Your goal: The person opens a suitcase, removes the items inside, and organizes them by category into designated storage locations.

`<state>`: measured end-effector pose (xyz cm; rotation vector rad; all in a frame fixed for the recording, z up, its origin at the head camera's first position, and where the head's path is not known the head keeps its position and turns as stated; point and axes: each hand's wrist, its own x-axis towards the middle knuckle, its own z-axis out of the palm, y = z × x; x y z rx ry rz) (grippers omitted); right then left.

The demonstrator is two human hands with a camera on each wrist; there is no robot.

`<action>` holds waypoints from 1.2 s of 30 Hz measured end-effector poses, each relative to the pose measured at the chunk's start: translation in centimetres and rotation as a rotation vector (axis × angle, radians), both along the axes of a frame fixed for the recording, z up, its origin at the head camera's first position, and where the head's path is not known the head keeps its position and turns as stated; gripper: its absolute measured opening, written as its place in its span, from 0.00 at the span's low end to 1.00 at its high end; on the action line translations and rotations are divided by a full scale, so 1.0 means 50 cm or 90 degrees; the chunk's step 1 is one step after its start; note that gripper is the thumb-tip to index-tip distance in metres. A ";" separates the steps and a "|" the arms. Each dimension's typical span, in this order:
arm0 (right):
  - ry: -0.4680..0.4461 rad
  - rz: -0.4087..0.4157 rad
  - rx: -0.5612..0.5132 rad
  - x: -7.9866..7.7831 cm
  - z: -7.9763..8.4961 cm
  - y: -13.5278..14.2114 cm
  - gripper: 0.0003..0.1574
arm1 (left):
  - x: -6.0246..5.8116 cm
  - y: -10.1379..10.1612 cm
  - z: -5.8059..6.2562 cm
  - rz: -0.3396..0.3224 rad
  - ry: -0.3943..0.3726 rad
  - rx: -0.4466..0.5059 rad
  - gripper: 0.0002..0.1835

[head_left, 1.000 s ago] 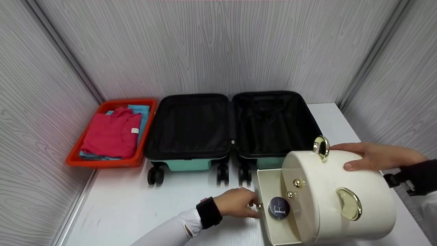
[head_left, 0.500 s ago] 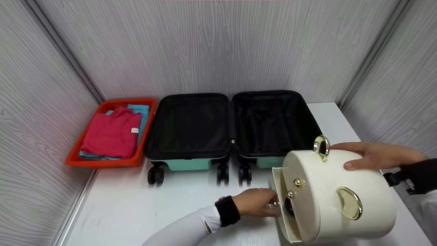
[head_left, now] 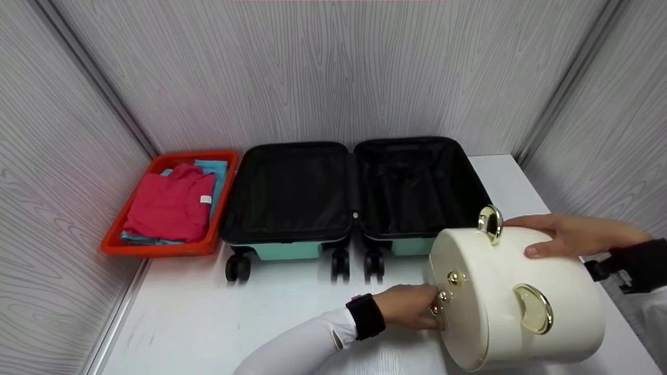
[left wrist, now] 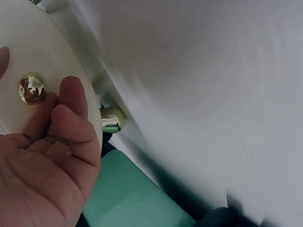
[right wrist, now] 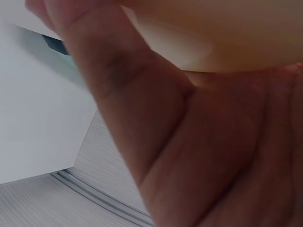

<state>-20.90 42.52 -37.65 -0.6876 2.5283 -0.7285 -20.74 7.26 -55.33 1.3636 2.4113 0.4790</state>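
Note:
A cream rounded case [head_left: 531, 281] with gold handles lies in front of me at the right in the head view. Its flat front faces left, and its drawer sits flush. My left hand [head_left: 409, 306] touches that front, thumb and fingers spread around the lowest gold knob [head_left: 435, 311]. In the left wrist view, a gold knob [left wrist: 32, 88] shows uncovered beside my bent fingertips [left wrist: 71, 94], with the thumb apart from it. My right hand [head_left: 578, 237] rests on top of the case, thumb toward me, other fingers partly hidden beyond the gold top handle [head_left: 491, 225].
Behind stands an open suitcase [head_left: 292, 250], teal outside and black inside, its wheels [head_left: 340, 265] toward me. To its left, a red-orange basket [head_left: 156, 250] holds a folded pink garment [head_left: 172, 203] over blue cloth. Wood-grain walls [head_left: 312, 67] enclose the white table [head_left: 208, 312].
My left hand has moved right, pushing the drawer into the case until flush. The round dark tin in the drawer has gone out of sight. My right hand has stayed on the case.

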 end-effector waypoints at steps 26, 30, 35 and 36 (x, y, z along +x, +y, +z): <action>0.117 -0.019 0.044 0.051 0.006 -0.006 0.51 | 0.005 0.010 -0.008 0.007 -0.014 0.009 0.25; 0.122 -0.034 0.026 0.062 0.002 0.007 0.53 | 0.003 0.011 -0.003 -0.008 0.000 0.001 0.20; 0.116 -0.030 -0.013 0.075 -0.007 0.032 0.54 | -0.006 0.003 0.018 -0.017 0.061 -0.001 0.17; 0.117 -0.029 -0.020 0.078 -0.009 0.037 0.54 | -0.010 0.001 0.024 -0.012 0.066 0.012 0.17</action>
